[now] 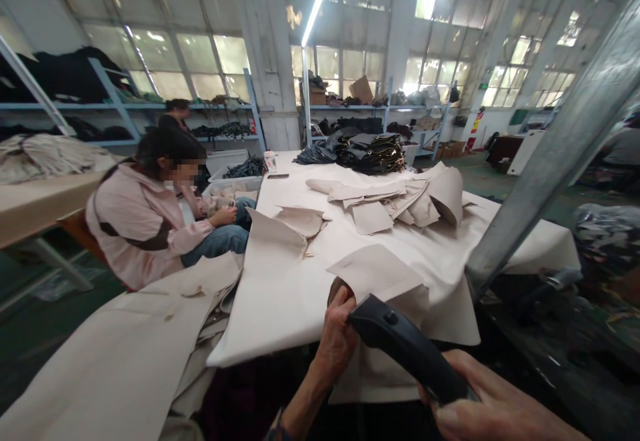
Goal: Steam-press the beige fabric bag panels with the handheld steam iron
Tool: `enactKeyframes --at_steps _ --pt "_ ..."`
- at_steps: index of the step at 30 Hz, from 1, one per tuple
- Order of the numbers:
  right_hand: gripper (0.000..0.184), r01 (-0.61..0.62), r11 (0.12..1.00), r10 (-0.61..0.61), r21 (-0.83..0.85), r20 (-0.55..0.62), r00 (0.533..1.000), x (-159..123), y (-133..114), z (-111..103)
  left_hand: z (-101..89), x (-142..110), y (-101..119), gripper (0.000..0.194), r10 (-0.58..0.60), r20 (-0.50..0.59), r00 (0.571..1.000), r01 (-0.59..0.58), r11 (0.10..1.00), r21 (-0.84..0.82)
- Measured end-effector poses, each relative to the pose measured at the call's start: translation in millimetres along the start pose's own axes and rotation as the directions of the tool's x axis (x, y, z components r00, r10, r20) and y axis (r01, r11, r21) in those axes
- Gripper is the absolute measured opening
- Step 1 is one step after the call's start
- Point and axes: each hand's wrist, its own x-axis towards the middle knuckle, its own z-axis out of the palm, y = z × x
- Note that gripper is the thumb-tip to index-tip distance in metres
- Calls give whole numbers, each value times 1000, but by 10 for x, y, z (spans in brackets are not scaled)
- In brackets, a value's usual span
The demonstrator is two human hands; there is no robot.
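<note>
My left hand [341,331] is closed on the near left edge of a beige sheet-like piece [377,271], perhaps leather or fabric, at the front of the table. Its fingers are bunched, and part of the piece hangs down below the table edge. My right hand [493,394] is wrapped round a black hand-held tool [407,344] with a button on top, shaped like an electric clipper. The tool's front end is right beside my left fingers and over the piece; whether it touches is hidden.
Beyond lies a beige piece with a zipper [304,228] on the white-covered table [280,301]. Further back are a pile of beige pieces [395,198] and a black stack [373,153]. A metal post [555,141] slants at the right. A seated person [145,218] is at the left, beside more beige sheets [110,354].
</note>
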Motion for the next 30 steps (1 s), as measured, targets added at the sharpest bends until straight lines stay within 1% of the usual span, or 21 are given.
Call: enactKeyframes --at_steps 3,6,8,10,12,14,16,19,20,22,24,26,28,30 --pt "27 65 998 -65 3 -21 998 -5 21 20 -11 -34 26 36 28 3 1000 -28 999 18" --pt "37 128 990 -125 62 -55 991 -58 77 -46 -22 -76 64 44 16 -8 1000 -16 999 37" --pt "43 134 986 -130 103 -49 990 -122 98 -105 -23 -104 77 47 11 -18 1000 -10 999 49" --pt "44 114 989 -113 97 -23 993 -194 96 -133 -16 -129 78 47 18 -29 999 -16 998 60" --pt "42 116 992 -114 47 -25 993 -251 81 -106 2 -150 77 47 36 -39 999 -33 997 71" --pt "37 133 991 -134 -14 -42 990 -272 64 -32 25 -174 83 46 52 -51 997 -49 996 72" --pt "29 142 988 -145 -64 -47 988 -248 49 55 44 -207 85 42 60 -32 998 -58 996 62" --pt "25 104 987 -109 -122 -34 993 -169 40 127 38 -277 25 35 56 -11 998 -55 997 45" --pt "26 85 988 -89 -126 -28 996 -150 46 127 25 -305 -20 34 34 -24 999 -33 999 41" --pt "26 56 993 -60 -106 -34 998 -137 86 101 -9 -368 -141 34 -46 -91 995 49 998 38" --pt "26 50 996 -54 -75 -57 997 -160 167 50 -45 -447 -273 34 -150 -164 975 156 988 20" --pt "25 63 997 -67 -47 -90 994 -196 286 -18 -74 -541 -374 35 -249 -210 945 249 968 -27" --pt "25 85 996 -87 -27 -119 989 -224 425 -101 -100 -630 -414 36 -342 -217 914 328 939 -100" --pt "30 99 995 -99 -11 -144 985 -228 567 -198 -130 -689 -390 38 -432 -177 884 400 897 -189"
